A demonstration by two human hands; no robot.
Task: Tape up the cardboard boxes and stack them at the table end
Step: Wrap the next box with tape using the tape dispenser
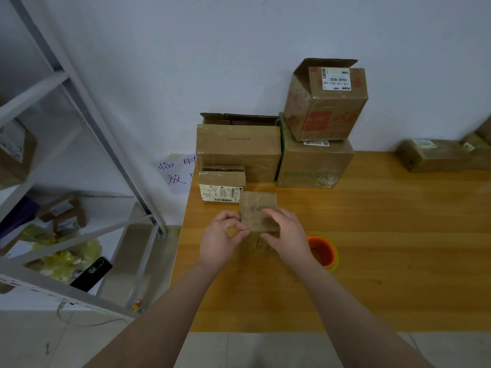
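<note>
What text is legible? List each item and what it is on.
"159-159 A03-160": white label on the top box, upside down.
"临时" and "放", cut off: paper sign on the wall.
Too blurred: label on flat box, green print on large box, handwriting on held box.

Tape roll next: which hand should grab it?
Right, probably. The tape roll lies just beside the right hand, while the left hand is on the far side of the small box, which both hands grip.
</note>
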